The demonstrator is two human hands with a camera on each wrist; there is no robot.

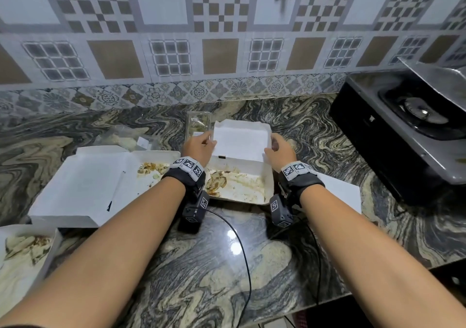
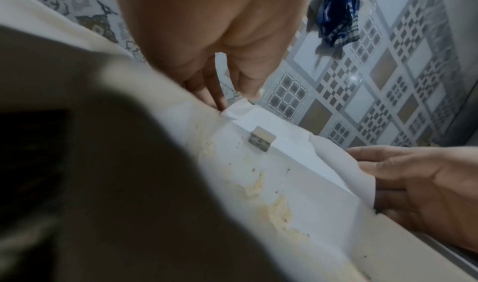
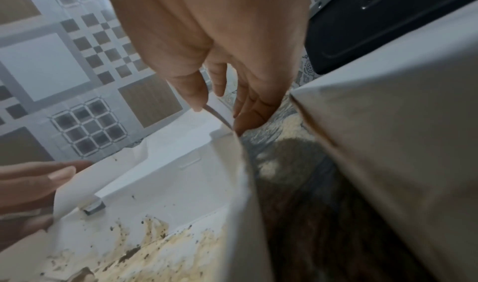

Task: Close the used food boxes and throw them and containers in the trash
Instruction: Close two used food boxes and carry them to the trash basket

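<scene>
Left hand: the left hand (image 1: 199,148) pinches the left edge of the lid (image 1: 240,140) of the middle box (image 1: 239,184). In the left wrist view the fingers (image 2: 214,94) pinch the lid's corner.
Right hand: the right hand (image 1: 278,151) grips the right edge of the same lid. In the right wrist view the thumb and fingers (image 3: 248,110) curl round the thin lid edge.
Lid: it stands up, tilted, over the back of the middle box, with its white inside facing the person.
Middle box: it sits on the counter (image 1: 227,264), right in front of the person. Its long side runs left to right. The tray is open and smeared with brown and yellow food bits.
Big box: a second box (image 1: 100,184) lies just to the left of the middle box. It is wide open and flat, with its lid spread out to the left. Its long side also runs left to right.
Corner box: a third open box (image 1: 25,254) with food scraps shows far left of the middle box, nearer the person, cut off by the picture edge.
White piece: a white flat part (image 1: 343,194) shows just right of the middle box, partly hidden by the right arm.
Clear container: one clear plastic container (image 1: 198,126) sits just behind the middle box, on its left side.
Count: three open white boxes, one clear container.
Stove: a black stove (image 1: 393,131) stands well to the right of the middle box.
</scene>
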